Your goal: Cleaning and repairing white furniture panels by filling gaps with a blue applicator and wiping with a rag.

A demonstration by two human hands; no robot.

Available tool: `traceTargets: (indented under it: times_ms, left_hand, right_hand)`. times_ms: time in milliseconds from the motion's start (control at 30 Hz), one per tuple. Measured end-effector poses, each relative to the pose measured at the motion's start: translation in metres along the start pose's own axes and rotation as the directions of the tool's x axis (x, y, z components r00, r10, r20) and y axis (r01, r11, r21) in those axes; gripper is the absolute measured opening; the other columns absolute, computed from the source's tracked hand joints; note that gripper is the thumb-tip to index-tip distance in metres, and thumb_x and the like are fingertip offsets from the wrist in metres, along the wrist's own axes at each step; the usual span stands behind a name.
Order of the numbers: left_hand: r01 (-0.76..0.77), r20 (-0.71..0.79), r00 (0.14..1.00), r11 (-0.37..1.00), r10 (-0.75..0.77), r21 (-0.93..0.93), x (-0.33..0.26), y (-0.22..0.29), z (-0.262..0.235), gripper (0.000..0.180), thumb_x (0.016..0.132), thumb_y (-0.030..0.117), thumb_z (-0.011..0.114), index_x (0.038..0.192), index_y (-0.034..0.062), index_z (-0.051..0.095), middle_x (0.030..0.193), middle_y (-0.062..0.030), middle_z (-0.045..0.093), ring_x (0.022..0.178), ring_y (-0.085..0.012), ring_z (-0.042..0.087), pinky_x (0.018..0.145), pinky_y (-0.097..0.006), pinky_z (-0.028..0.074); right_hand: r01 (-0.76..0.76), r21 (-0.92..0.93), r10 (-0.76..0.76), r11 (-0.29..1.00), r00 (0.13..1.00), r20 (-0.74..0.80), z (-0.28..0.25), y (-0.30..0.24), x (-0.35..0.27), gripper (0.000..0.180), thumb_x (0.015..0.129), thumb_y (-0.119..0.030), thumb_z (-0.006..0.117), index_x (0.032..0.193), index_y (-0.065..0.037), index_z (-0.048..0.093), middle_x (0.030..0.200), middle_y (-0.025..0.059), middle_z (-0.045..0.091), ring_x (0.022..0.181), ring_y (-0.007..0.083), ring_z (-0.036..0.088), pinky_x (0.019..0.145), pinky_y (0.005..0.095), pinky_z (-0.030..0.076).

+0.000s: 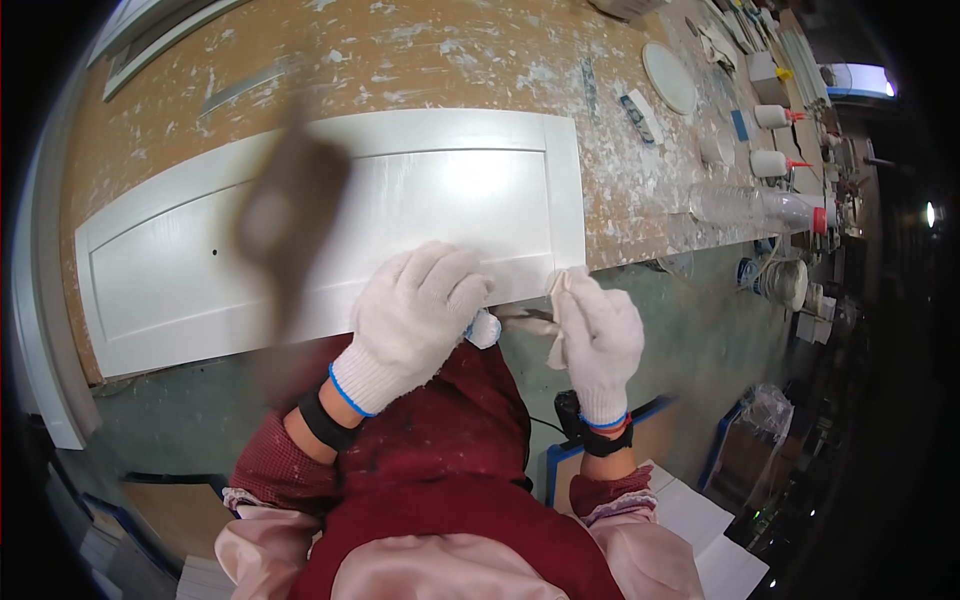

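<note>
A long white panel door (pixel 350 195) with a raised frame lies on the worktable. Over its near edge, my left hand (pixel 415 310) in a white knitted glove is curled closed. A small white thing with blue edging (pixel 484 329) pokes out below those fingers; its kind is unclear. My right hand (pixel 600 335), gloved alike, pinches a crumpled off-white cloth (pixel 556 345) just off the panel's near right corner. Between the hands a thin, greyish-brown flat piece (pixel 525 321) reaches to the cloth; its left end is hidden.
A blurred brown object (pixel 290 205) hangs close before the camera. On the paint-smeared worktable (pixel 480 60) are a round white lid (pixel 669 78), a white-blue tube (pixel 641 117), glue bottles (pixel 772 117) with red tips and a clear plastic bottle (pixel 745 205). Blue-edged boards (pixel 590 450) stand below.
</note>
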State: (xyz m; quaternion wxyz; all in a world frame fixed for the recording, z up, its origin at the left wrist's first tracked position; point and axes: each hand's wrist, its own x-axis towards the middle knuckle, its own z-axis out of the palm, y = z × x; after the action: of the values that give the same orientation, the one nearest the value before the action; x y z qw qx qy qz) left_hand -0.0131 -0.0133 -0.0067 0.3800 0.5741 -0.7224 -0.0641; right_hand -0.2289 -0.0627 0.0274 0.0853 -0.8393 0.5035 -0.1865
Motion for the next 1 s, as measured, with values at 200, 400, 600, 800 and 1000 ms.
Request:
traceTargets:
  times_ms: [200,400,600,800,1000]
  left_hand:
    - [0.006,0.042,0.999,0.998,-0.008,0.061,-0.001,-0.001,-0.001,0.03,0.065,0.016,0.067,0.095,0.0141,0.064,0.103,-0.0016,0.062,0.1,-0.022,0.062,0.08,-0.036,0.051]
    - [-0.005,-0.006,1.0,0.999,0.005,0.049,-0.002,0.0,0.004,0.031,0.064,0.016,0.068,0.094,0.0149,0.064,0.104,-0.0007,0.063,0.101,-0.0211,0.062,0.079,-0.035,0.051]
    - [0.005,0.022,1.0,0.998,-0.007,0.059,-0.001,-0.001,0.001,0.029,0.064,0.015,0.068,0.093,0.0147,0.063,0.103,0.0003,0.062,0.1,-0.021,0.062,0.077,-0.035,0.051]
    - [-0.012,-0.019,1.0,0.999,0.013,0.05,-0.001,0.0,0.004,0.026,0.065,0.015,0.067,0.091,0.0145,0.063,0.099,-0.0002,0.062,0.097,-0.0211,0.063,0.076,-0.034,0.051]
    - [-0.014,-0.01,1.0,0.998,0.014,0.055,0.0,-0.002,0.002,0.028,0.065,0.015,0.067,0.092,0.0137,0.064,0.099,-0.001,0.062,0.097,-0.0214,0.063,0.077,-0.034,0.051]
  right_hand:
    - [0.096,-0.05,-0.099,0.994,0.993,-0.065,0.005,0.007,0.011,0.027,0.083,-0.012,0.071,0.109,-0.011,0.071,0.068,0.007,0.059,0.058,0.0259,0.058,0.057,0.0391,0.042]
    - [0.221,-0.193,-0.204,0.956,0.974,0.1,0.007,0.011,0.019,0.028,0.079,-0.012,0.068,0.107,-0.012,0.069,0.071,0.0047,0.058,0.064,0.0245,0.059,0.058,0.0391,0.041]
    - [0.307,-0.194,-0.299,0.932,0.952,0.071,0.007,0.011,0.034,0.032,0.079,-0.013,0.067,0.111,-0.014,0.068,0.072,0.0031,0.053,0.068,0.0231,0.057,0.063,0.038,0.039]
    - [0.369,-0.162,-0.358,0.915,0.929,0.093,0.009,0.02,0.039,0.032,0.08,-0.013,0.066,0.111,-0.013,0.065,0.071,0.0029,0.052,0.065,0.0234,0.055,0.062,0.0373,0.038]
    - [0.3,-0.175,-0.248,0.938,0.931,0.267,0.005,0.018,0.035,0.033,0.077,-0.015,0.066,0.111,-0.012,0.063,0.072,0.0037,0.053,0.065,0.0239,0.055,0.061,0.038,0.037]
